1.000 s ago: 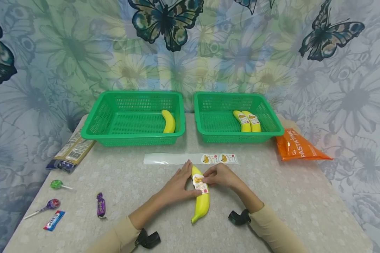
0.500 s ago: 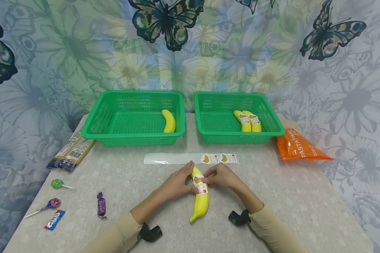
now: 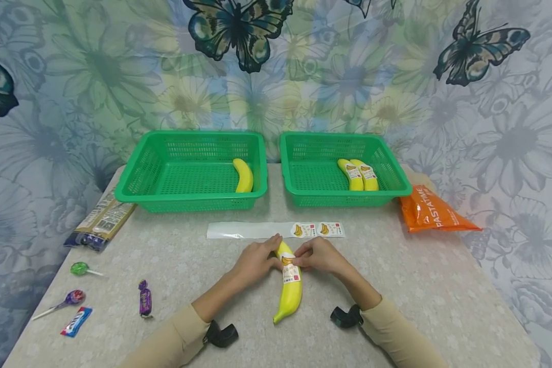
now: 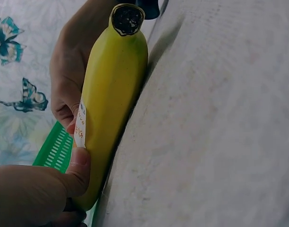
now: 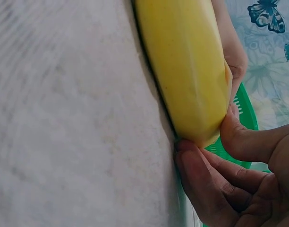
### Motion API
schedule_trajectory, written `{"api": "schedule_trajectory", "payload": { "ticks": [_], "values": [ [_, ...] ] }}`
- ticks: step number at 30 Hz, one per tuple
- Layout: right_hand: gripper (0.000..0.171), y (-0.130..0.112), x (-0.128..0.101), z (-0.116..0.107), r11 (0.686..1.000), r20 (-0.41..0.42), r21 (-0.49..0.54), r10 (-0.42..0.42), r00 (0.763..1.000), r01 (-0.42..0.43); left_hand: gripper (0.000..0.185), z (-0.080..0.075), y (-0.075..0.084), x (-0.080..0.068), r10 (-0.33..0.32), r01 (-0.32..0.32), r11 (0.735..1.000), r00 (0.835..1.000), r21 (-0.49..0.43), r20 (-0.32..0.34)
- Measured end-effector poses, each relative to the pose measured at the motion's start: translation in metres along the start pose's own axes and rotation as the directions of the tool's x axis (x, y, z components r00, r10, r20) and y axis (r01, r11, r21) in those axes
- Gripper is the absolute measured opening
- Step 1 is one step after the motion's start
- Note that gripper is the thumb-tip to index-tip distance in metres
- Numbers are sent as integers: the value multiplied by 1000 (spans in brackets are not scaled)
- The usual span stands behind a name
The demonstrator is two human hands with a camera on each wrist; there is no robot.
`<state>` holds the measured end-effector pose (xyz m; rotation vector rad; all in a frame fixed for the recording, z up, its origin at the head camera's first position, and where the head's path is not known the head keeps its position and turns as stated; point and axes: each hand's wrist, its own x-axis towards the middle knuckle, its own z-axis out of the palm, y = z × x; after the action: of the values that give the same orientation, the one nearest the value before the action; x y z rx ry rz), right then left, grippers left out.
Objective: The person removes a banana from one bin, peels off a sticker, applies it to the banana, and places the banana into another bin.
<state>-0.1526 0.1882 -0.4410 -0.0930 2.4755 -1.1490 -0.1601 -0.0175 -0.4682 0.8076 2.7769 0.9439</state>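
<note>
A yellow banana [image 3: 289, 299] lies lengthwise on the table, stem toward me, with a white banana-picture label [image 3: 291, 273] along its top. My left hand [image 3: 256, 263] grips its far part from the left, the thumb on the label in the left wrist view. From the right, my right hand [image 3: 319, 255] holds the banana too, fingers curled. Its thumb [image 5: 236, 137] presses at the label's edge in the right wrist view, and a fingertip sits low on the banana's side. Just beyond lies a backing strip [image 3: 248, 230] with two labels left at its right end.
Behind stand two green baskets: the left basket [image 3: 188, 203] holds one plain banana [image 3: 244, 176], the right basket [image 3: 345, 199] two labelled bananas [image 3: 368, 177]. An orange packet [image 3: 434, 212] is at right. At left lie a gold-and-blue packet [image 3: 102, 220], lollipops [image 3: 79, 268] and wrapped candies [image 3: 144, 299].
My left hand's thumb has slid up along the label toward the banana's far end. The banana's stem end has swung slightly left. My right hand has stayed in place.
</note>
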Motion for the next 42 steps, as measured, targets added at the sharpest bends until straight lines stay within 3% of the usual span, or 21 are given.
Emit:
{"api": "schedule_trajectory", "payload": {
  "ticks": [10, 19, 27, 35, 42],
  "values": [
    [20, -3, 1, -2, 999, -17, -31, -19, 1000, 18, 59, 2, -6, 6, 71, -69, 997, 992, 23, -102],
    [20, -8, -3, 0, 999, 6, -29, 14, 1000, -14, 75, -15, -6, -11, -12, 19, 996, 997, -91, 73],
    [22, -8, -7, -3, 999, 8, -11, 34, 999, -34, 112, -15, 1, -30, 12, 12, 992, 982, -126, 190],
    [27, -5, -10, 0, 999, -29, -30, 10, 1000, -11, 119, -5, 0, -34, 41, -34, 999, 975, -33, 217],
    [38, -12, -17, 5, 995, -95, -89, -53, 994, 44, 118, -3, -1, -34, 43, -38, 999, 977, -27, 211]
  ]
}}
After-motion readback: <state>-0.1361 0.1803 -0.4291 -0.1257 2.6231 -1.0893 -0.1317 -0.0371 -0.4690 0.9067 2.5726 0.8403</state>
